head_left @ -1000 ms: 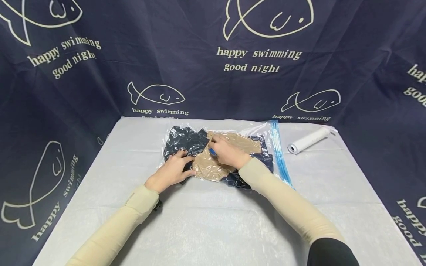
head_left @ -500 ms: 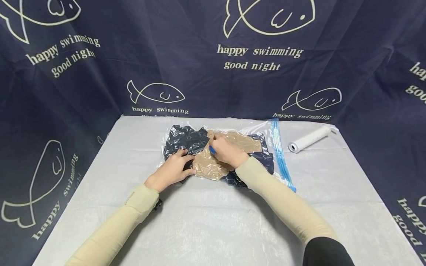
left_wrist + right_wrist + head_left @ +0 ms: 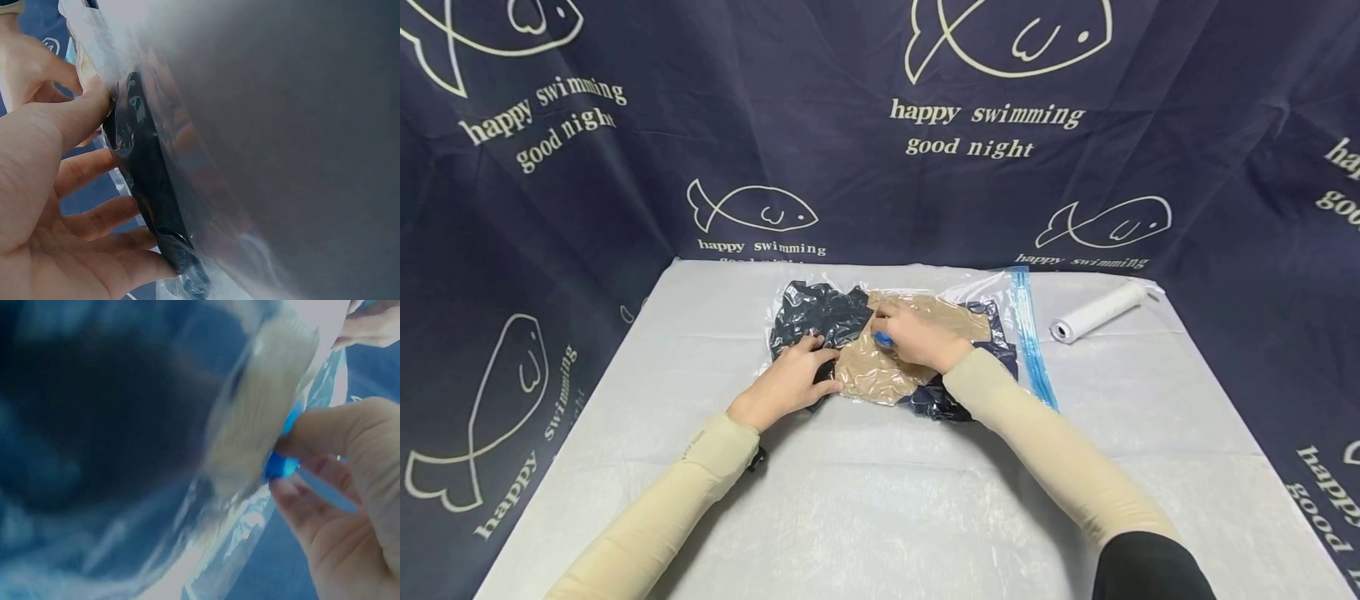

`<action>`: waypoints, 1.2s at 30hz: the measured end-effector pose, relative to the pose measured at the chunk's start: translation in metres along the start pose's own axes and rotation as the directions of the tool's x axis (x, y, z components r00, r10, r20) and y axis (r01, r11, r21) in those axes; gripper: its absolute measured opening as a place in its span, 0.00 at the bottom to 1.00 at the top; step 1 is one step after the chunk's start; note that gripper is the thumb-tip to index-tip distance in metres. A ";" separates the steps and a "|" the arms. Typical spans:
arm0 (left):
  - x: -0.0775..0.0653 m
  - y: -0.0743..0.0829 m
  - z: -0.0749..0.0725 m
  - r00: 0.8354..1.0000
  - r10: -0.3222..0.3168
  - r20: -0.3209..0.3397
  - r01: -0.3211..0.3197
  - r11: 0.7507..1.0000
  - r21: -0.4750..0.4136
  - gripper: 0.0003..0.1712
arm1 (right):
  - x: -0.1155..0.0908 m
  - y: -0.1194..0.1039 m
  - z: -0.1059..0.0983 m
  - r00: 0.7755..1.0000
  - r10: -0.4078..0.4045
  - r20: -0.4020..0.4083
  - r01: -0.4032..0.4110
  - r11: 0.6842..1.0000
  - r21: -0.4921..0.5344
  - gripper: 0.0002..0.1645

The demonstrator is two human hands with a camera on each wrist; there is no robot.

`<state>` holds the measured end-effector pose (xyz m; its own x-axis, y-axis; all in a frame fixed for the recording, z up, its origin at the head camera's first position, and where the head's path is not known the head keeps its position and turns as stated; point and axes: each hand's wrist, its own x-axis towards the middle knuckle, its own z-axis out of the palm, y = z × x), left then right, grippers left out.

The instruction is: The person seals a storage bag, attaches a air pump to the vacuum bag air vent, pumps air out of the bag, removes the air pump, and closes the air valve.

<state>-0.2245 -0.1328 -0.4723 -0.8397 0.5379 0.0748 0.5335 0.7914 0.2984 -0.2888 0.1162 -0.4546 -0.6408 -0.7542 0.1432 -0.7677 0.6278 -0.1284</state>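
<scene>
A clear vacuum storage bag [image 3: 951, 285] lies flat on the table, with black cloth [image 3: 820, 312], tan cloth [image 3: 876, 382] and dark navy cloth [image 3: 936, 402] inside. Near its middle, my right hand [image 3: 921, 337] pinches a blue valve cap [image 3: 282, 465] between thumb and fingers. The cap sits against the film over the tan cloth. My left hand [image 3: 786, 385] rests on the bag's left part, fingers spread; in the left wrist view its fingertips [image 3: 165, 265] touch the film over the black cloth. A blue zip strip [image 3: 1033, 350] runs down the bag's right edge.
To the right of the bag lies a white hand pump [image 3: 1097, 315], its round end facing the bag. A pale cloth covers the table [image 3: 880, 517]. Dark blue fish-print curtains [image 3: 865, 150] hang behind and on both sides.
My right wrist and forearm swing slightly left, then back right, while the fingers stay at the blue valve cap. The left hand stays in place on the bag.
</scene>
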 end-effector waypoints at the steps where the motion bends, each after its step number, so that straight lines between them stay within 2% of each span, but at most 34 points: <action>1: 0.000 0.000 0.000 1.000 0.002 -0.001 -0.002 1.000 0.001 0.34 | 0.000 0.002 0.000 1.000 -0.011 0.000 0.011 1.000 0.013 0.16; 6: 0.001 -0.002 0.003 1.000 -0.009 0.004 0.009 1.000 -0.013 0.35 | 0.005 0.003 -0.002 1.000 0.012 0.026 -0.014 0.996 0.084 0.14; 15: 0.000 -0.002 0.003 0.999 -0.032 0.021 0.032 0.999 -0.025 0.34 | 0.015 -0.009 -0.005 0.988 0.146 0.040 -0.147 0.989 0.021 0.08; 21: 0.000 -0.001 0.003 1.000 -0.026 0.012 0.026 0.999 -0.023 0.34 | 0.021 -0.019 -0.008 0.953 0.299 0.052 -0.301 0.952 0.050 0.05; 27: -0.001 -0.001 0.004 1.000 -0.014 0.009 0.015 1.000 -0.023 0.34 | 0.022 -0.024 -0.010 0.924 0.377 0.062 -0.382 0.918 0.110 0.07; 31: 0.000 -0.002 0.004 1.000 -0.006 0.002 0.006 1.000 -0.026 0.34 | 0.019 -0.022 -0.010 0.921 0.385 0.058 -0.390 0.914 0.114 0.04; 36: -0.002 0.001 0.003 0.999 -0.032 0.022 0.032 0.999 -0.009 0.35 | 0.010 -0.016 -0.004 0.941 0.336 0.028 -0.337 0.938 0.085 0.12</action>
<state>-0.2220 -0.1318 -0.4749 -0.8539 0.5185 0.0443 0.5053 0.8057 0.3092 -0.2828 0.0994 -0.4469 -0.8612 -0.5043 0.0640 -0.5029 0.8268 -0.2519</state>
